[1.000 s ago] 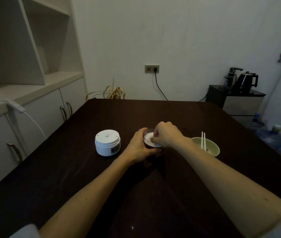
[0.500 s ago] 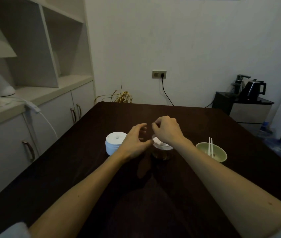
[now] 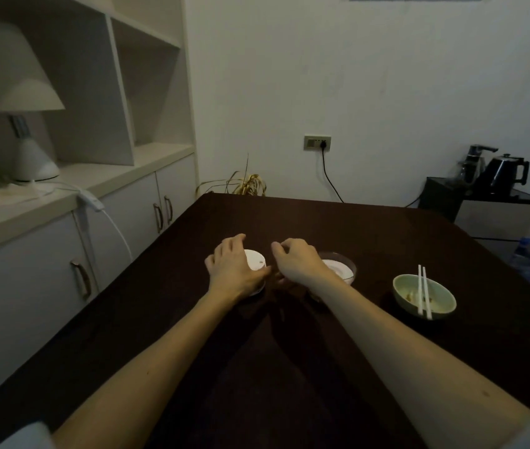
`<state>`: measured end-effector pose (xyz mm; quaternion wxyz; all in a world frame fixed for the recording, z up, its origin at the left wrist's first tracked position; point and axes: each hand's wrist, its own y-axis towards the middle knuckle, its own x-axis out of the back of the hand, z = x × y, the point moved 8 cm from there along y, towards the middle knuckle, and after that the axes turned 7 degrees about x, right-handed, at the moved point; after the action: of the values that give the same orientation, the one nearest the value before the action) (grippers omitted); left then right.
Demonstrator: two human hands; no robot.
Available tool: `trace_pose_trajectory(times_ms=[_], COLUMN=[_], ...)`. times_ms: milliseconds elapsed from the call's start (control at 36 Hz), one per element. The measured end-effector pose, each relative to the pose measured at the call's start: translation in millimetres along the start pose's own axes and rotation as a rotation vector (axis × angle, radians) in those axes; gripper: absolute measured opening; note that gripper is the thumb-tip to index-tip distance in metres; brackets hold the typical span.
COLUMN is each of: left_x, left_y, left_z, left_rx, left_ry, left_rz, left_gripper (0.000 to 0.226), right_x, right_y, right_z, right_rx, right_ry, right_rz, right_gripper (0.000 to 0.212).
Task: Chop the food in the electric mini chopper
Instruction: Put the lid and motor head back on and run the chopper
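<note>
So from my end of the feed, both hands are out over the dark table (image 3: 386, 228) and the chopper is in two pieces. The white motor unit (image 3: 254, 260) sits right under the left hand (image 3: 234, 268). The palm and the heel of the hand cover its near-left side, and only the round white top pokes out just past the thumb side. The left fingers (image 3: 231, 243) are loosely curled and spread over the far edge of it. I honestly can't tell if they're touching the unit or just hovering above it.

The right hand (image 3: 296, 262) is just to the right of that. Its fingers (image 3: 278, 247) are half-curled, with the tips pointing toward the motor unit and a small gap between them and its top, and they're holding nothing. The clear chopper bowl (image 3: 341, 268), with a white lid on it, is behind the right wrist, on the side away from the fingertips, partly hidden by the wrist. I can't make out the food inside, too dark.

Further right of that hand, well apart from the fingers, there's a green bowl (image 3: 445, 306) with white chopsticks (image 3: 424, 291) resting across it and a few scraps in the bottom.
</note>
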<state>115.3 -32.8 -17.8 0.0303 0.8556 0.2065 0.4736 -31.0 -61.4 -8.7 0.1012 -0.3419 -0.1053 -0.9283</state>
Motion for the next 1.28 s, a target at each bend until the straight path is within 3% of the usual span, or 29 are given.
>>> trace_pose_trajectory(times_ms=[389,722,972,1278], left_x=[-20.8,-12.0,8.4,19.9], left_y=[3.8,5.1,-4.3,-14.2], left_z=[24.9,26.3,8.1,-41.0], left_rx=[0.158,0.155,0.132,-0.021], left_ry=[-0.21,-0.274,-0.43,-0.6], left_rz=[0.241,0.183,0.1,0.07], left_gripper=[0.109,0.109,0.111,0.109], right_x=[-36.3,-34.4,-12.5,14.3], right_y=[0.6,-3.8,-7.5,-34.0], right_z=[-13.4,-10.5,-9.8,-1.1], right_rx=[-0.103,-0.152,-0.209,-0.311], right_ry=[0.185,0.273,0.387,0.91], right_rz=[0.08,0.114,0.0,0.045], right_gripper=[0.038,0.036,0.045,0.054])
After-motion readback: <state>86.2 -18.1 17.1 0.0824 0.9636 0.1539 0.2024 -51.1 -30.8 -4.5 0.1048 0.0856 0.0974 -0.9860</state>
